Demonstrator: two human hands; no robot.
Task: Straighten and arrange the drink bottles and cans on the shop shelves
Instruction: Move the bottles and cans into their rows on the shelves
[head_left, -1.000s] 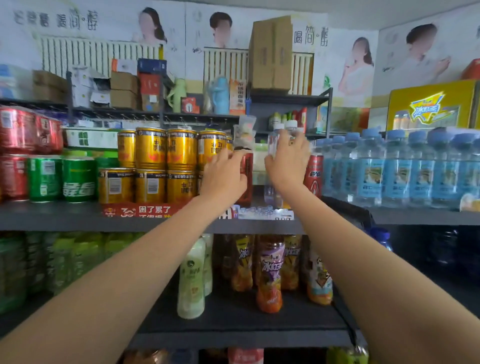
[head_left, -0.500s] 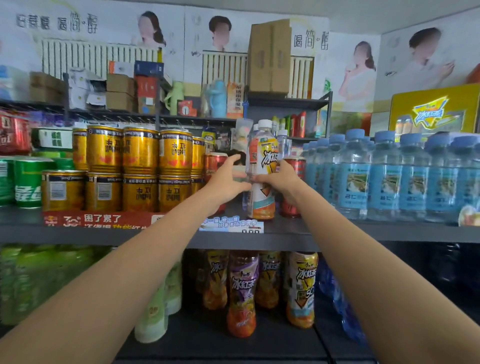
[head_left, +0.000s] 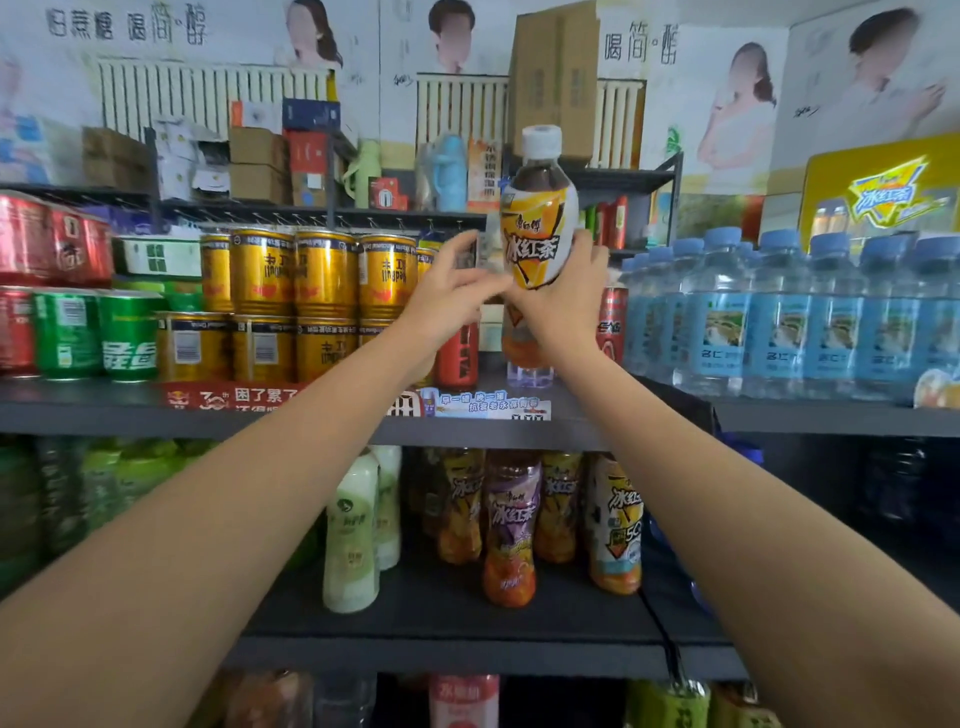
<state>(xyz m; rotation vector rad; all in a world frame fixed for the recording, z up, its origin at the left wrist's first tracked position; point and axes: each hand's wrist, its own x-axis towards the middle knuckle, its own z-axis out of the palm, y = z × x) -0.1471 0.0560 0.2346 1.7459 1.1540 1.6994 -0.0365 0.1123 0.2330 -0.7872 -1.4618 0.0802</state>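
An iced tea bottle (head_left: 537, 244) with a white cap and a yellow-orange label is upright in front of the upper shelf (head_left: 104, 410), its base just above the shelf board. My right hand (head_left: 566, 306) grips its lower half from the right. My left hand (head_left: 447, 301) holds its left side with thumb and fingers. Behind my hands stand a red can (head_left: 457, 358) and another red can (head_left: 610, 322). Stacked gold cans (head_left: 322, 275) fill the shelf to the left, and blue-capped water bottles (head_left: 779, 317) stand to the right.
Green cans (head_left: 124, 338) and red cans (head_left: 31, 249) sit at the far left. On the lower shelf (head_left: 441, 623) stand several iced tea bottles (head_left: 511, 525) and pale green bottles (head_left: 353, 530). Cardboard boxes (head_left: 550, 78) crowd the top shelf.
My hands reached into the gap between the cans and the water bottles, took hold of the iced tea bottle, and have raised it and drawn it toward me.
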